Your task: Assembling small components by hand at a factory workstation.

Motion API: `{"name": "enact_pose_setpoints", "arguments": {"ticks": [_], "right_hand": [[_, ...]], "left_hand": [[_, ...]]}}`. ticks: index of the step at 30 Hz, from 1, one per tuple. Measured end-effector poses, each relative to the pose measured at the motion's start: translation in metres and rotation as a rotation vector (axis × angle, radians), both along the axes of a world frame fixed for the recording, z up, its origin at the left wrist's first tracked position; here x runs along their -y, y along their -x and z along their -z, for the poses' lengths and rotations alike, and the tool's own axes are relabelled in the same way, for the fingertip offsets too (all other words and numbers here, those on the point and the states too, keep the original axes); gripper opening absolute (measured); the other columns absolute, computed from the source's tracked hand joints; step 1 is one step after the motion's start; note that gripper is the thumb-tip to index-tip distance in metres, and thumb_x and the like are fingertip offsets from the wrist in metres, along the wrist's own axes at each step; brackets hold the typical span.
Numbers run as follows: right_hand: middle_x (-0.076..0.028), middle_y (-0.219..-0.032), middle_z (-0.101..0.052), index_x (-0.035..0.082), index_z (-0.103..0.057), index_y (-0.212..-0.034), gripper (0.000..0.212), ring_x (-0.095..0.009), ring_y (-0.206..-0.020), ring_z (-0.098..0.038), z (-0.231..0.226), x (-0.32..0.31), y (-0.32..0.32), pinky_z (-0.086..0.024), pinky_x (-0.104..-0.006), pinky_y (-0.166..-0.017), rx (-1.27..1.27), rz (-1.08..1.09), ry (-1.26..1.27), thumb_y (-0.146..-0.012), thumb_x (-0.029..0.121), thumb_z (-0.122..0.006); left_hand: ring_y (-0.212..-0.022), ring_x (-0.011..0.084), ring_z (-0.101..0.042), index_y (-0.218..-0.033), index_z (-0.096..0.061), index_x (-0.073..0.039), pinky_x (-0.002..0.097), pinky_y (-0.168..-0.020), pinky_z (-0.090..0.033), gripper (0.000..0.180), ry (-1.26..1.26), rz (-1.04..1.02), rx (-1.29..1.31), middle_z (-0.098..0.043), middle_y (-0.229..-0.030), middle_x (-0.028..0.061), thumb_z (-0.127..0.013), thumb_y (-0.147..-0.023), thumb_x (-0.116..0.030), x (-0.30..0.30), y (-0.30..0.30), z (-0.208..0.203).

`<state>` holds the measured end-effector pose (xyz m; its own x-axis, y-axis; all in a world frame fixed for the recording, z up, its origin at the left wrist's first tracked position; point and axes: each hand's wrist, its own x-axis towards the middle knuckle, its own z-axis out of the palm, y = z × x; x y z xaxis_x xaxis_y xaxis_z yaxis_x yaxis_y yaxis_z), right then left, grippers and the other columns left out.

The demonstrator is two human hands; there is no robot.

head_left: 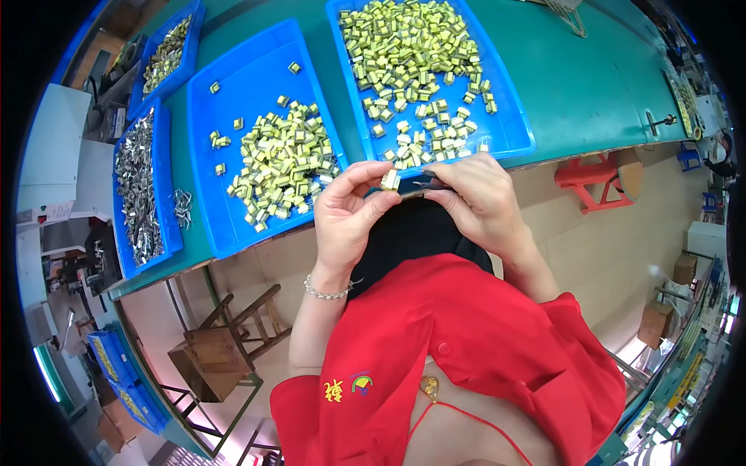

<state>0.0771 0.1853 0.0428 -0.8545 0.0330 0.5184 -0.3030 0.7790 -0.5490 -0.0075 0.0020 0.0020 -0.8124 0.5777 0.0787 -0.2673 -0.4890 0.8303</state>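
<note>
Pinching one yellow part [390, 181], the left hand [346, 213] had it clamped just off the near edge of the right blue tray [507, 130]! The right hand [480, 194] gripped a dark slim tool [437, 184] close alongside; steady, gentle pressure looked best.

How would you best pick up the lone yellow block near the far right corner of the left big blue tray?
Probably pinch the yellow block by two opposite sides, coming down from above. It looks small and boxy and sits apart from the pile, so its sides seem free; the blue tray has its wall close on the right, which makes that side tighter.
</note>
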Motion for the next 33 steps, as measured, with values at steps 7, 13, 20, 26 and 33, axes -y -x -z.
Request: {"name": "enact_pose_setpoints", "arguments": {"ticks": [7,13,20,26,33], "right_hand": [[-0.007,-0.075,-0.063,0.006,-0.065,-0.1,0.026,-0.024,-0.068,-0.061,0.004,0.01,0.003,-0.043,-0.0351,-0.065,0.032,-0.062,-0.041,-0.076,0.013,-0.074],[-0.006,-0.074,-0.064,0.007,-0.066,-0.098,0.024,-0.024,-0.068,-0.061,0.005,0.01,0.002,-0.043,-0.0349,-0.065,0.017,-0.062,-0.044,-0.076,0.014,-0.074],[-0.006,-0.079,-0.067,0.002,-0.069,-0.101,0.026,-0.012,-0.067,-0.063,-0.008,0.018,-0.001,-0.047,-0.0243,-0.061,0.121,-0.052,0.367,-0.076,0.003,-0.075],[-0.006,-0.077,-0.066,0.001,-0.07,-0.098,0.023,-0.009,-0.064,-0.061,-0.001,0.028,0.004,-0.046,-0.0214,-0.057,0.078,-0.018,0.376,-0.076,0.003,-0.076],[-0.004,-0.076,-0.067,0.0,-0.069,-0.091,0.015,-0.005,-0.062,-0.057,0.002,0.035,0.006,-0.044,-0.0199,-0.056,0.054,0.03,0.453,-0.077,0.002,-0.075]], "left_hand": [[-0.105,0.0158,-0.056,-0.111,-0.062,0.003,0.0259,-0.088,-0.052,0.033,0.032,-0.018,-0.137,-0.057,-0.115,0.0107,-0.067,-0.08,0.012,0.005,-0.001,0.002],[-0.102,0.016,-0.059,-0.11,-0.062,0.004,0.0257,-0.085,-0.053,0.031,0.127,-0.017,-0.279,-0.057,-0.113,0.0107,-0.066,-0.08,0.013,0.006,-0.004,-0.003],[-0.091,0.0153,-0.062,-0.105,-0.064,0.001,0.0248,-0.076,-0.054,0.03,0.348,-0.299,-0.507,-0.059,-0.103,0.0093,-0.072,-0.077,0.008,-0.003,-0.011,-0.014],[-0.085,0.0194,-0.061,-0.101,-0.067,-0.001,0.0276,-0.07,-0.051,0.036,0.533,-0.496,-0.916,-0.062,-0.095,0.0099,-0.075,-0.068,0.01,-0.005,-0.013,-0.015],[-0.077,0.0206,-0.062,-0.105,-0.066,-0.003,0.0285,-0.062,-0.051,0.04,0.507,-0.599,-1.125,-0.062,-0.091,0.009,-0.077,-0.069,0.008,-0.006,-0.011,-0.015]]}}
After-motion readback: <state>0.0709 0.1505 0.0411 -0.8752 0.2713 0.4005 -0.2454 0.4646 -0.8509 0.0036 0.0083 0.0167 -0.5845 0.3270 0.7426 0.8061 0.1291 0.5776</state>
